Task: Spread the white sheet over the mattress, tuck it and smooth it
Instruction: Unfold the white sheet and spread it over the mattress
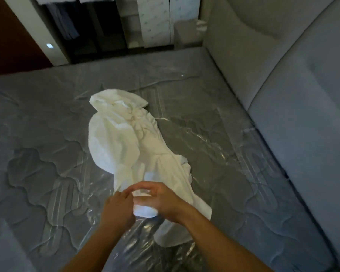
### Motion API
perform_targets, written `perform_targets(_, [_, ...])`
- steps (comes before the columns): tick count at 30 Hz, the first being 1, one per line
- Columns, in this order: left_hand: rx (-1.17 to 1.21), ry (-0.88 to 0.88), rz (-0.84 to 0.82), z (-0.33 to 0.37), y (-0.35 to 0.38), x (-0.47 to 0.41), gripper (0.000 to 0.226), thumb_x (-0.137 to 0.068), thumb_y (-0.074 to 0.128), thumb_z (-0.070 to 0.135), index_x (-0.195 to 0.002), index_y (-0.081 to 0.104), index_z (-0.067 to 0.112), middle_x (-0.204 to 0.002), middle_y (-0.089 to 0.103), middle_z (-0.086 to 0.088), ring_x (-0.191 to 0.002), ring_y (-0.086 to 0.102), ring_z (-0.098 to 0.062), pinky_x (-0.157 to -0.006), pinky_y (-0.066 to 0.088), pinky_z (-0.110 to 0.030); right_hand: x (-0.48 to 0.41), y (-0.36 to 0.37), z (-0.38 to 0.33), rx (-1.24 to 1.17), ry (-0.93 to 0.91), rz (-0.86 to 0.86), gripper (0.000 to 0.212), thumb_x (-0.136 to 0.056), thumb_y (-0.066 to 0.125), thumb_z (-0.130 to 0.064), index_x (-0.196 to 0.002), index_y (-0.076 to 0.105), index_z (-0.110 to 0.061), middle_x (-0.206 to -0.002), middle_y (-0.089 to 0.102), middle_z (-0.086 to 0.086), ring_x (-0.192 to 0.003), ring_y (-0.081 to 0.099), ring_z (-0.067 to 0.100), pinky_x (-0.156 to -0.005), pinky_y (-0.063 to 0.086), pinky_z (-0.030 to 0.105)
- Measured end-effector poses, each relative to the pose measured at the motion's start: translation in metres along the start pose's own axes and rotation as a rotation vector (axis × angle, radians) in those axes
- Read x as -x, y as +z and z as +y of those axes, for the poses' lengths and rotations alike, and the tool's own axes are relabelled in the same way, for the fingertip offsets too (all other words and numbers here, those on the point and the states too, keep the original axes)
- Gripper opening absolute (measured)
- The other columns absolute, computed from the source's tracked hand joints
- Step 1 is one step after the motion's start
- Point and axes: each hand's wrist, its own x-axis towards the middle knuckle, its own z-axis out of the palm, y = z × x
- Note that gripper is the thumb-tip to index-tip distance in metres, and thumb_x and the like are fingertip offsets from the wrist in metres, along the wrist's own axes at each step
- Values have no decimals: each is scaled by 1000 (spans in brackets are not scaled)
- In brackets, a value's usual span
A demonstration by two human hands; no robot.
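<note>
The white sheet (126,142) lies bunched in a long crumpled heap across the middle of the grey quilted mattress (37,154), which is wrapped in clear plastic. Both hands work at the near end of the heap. My left hand (118,208) pinches the sheet's edge with its fingers curled. My right hand (163,201) grips a rolled wad of the same cloth, fingers wrapped over the top. The wad between the palms is partly hidden.
A padded grey headboard (283,85) runs along the right side of the mattress. Beyond the far edge stand a dark open wardrobe (82,32) with hanging clothes and a grey bedside unit (186,34). A brown door (10,42) is at far left.
</note>
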Motion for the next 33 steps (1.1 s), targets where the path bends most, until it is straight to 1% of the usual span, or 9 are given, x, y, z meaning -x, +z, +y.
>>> perform_targets(4, [-208, -61, -7, -32, -65, 22, 29, -90, 50, 33, -117, 59, 32, -115, 66, 6, -108, 62, -19, -95, 48, -40, 47, 5, -96, -55, -264, 133, 23, -93, 61, -11, -106, 75, -23, -112, 72, -6, -110, 65, 16, -95, 53, 33])
perform_targets(12, [-141, -115, 108, -83, -188, 61, 19, -93, 46, 33, -102, 63, 33, -107, 69, 7, -105, 62, -17, -101, 36, -40, 154, 5, -257, -224, -727, 722, 30, -88, 58, -5, -84, 80, -24, -65, 64, -11, -50, 48, 0, -45, 38, 13])
perform_targets(15, [-32, -8, 185, -88, -218, 77, 20, -96, 45, 36, -99, 64, 31, -104, 70, 4, -97, 62, -18, -92, 40, -32, 185, -13, -289, -252, -839, 1004, 29, -94, 55, -6, -92, 78, -23, -62, 57, -10, -47, 39, 3, -43, 35, 16])
perform_targets(18, [199, 89, 260, -83, -255, 93, 18, -92, 49, 18, -101, 63, 25, -102, 70, -3, -86, 61, -22, -72, 44, -28, 185, -21, -292, -51, -629, 1163, 25, -99, 52, -10, -115, 70, -13, -79, 60, 2, -56, 53, 6, -53, 45, 20])
perform_targets(22, [420, 240, 480, -60, -318, 109, 18, -90, 50, 8, -90, 61, 22, -86, 69, 0, -78, 63, -22, -67, 51, -39, 153, 12, -276, 569, -119, 777, 29, -92, 66, -24, -117, 61, -11, -96, 69, 7, -80, 70, 20, -75, 56, 39])
perform_targets(25, [405, 348, 590, -41, -362, 117, 14, -86, 53, 8, -78, 60, 17, -76, 67, -1, -72, 61, -21, -63, 48, -38, 134, 49, -279, 1200, -93, 565, 44, -78, 71, -56, -106, 70, -22, -98, 69, -1, -89, 66, 18, -75, 55, 35])
perform_targets(27, [388, 418, 675, -35, -388, 120, 16, -84, 49, 12, -79, 64, 13, -78, 67, -3, -74, 61, -23, -64, 50, -40, 127, 72, -285, 1194, -221, 439, 70, -64, 68, -76, -120, 59, -36, -114, 51, -8, -96, 58, 12, -78, 50, 30])
perform_targets(29, [352, 465, 732, -33, -409, 122, 21, -83, 49, 9, -86, 70, 12, -83, 67, -4, -78, 62, -24, -66, 52, -42, 118, 96, -288, 1019, -252, 247, 86, -62, 72, -75, -135, 37, -48, -127, 41, -11, -110, 53, 12, -88, 49, 33])
perform_targets(33, [215, 474, 801, -36, -424, 116, 26, -83, 57, 6, -96, 75, 21, -93, 63, 1, -82, 62, -21, -67, 53, -40, 93, 121, -287, 1045, -168, 279, 51, -93, 57, -49, -134, 49, -20, -126, 61, 7, -108, 60, 27, -87, 52, 37])
